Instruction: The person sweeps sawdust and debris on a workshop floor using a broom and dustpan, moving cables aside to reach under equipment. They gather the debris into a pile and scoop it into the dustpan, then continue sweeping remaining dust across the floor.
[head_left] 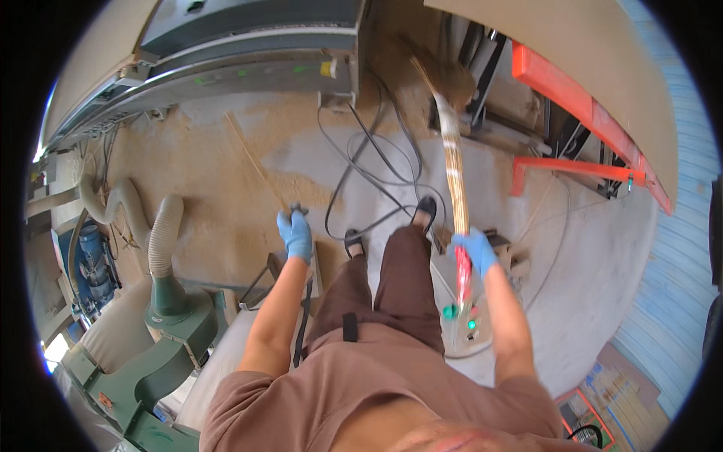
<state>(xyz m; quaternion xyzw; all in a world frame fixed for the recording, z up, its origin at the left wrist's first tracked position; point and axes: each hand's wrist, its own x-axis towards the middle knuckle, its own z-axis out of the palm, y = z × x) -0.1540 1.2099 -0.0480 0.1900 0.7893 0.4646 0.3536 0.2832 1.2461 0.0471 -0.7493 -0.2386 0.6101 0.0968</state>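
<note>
Concrete floor (602, 248) with a broad layer of sawdust (218, 188) on its left part. Black cables (361, 162) loop across its middle, and a thin wooden strip (252, 160) lies on the sawdust.

Soft, even daylight fills the scene, bright on the pale floor (248, 173) with only faint shadows, and small blown-out patches show at the far left rim. The fisheye lens bends straight edges toward the rim and leaves black corners around a round picture. The broom (454, 169) head is blurred; the middle is fairly sharp.
</note>
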